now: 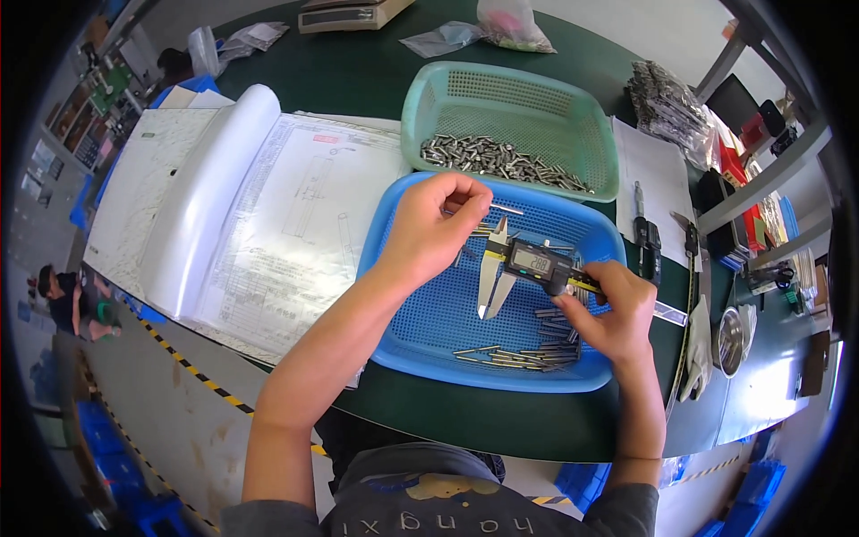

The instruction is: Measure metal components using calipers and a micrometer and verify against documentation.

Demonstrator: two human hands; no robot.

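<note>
My left hand (pixel 431 228) is closed in a pinch over the blue basket (pixel 465 380), with a thin metal pin (pixel 508 209) sticking out from its fingertips to the right. My right hand (pixel 617 309) grips a digital caliper (pixel 537 261) by its body and beam. The caliper's jaws lie just below the pin, and I cannot tell whether they touch it. Inside the basket, loose metal pins (pixel 514 360) lie along the near side, others sit at the right, and a few are partly hidden behind the caliper and left hand.
Behind is a green basket (pixel 510 80) with many short metal pins (pixel 501 159). At left lies an opened binder with a technical drawing (pixel 313 192). A second caliper (pixel 646 234) rests on paper at right, near a glove (pixel 698 353) and metal bowl (pixel 731 340).
</note>
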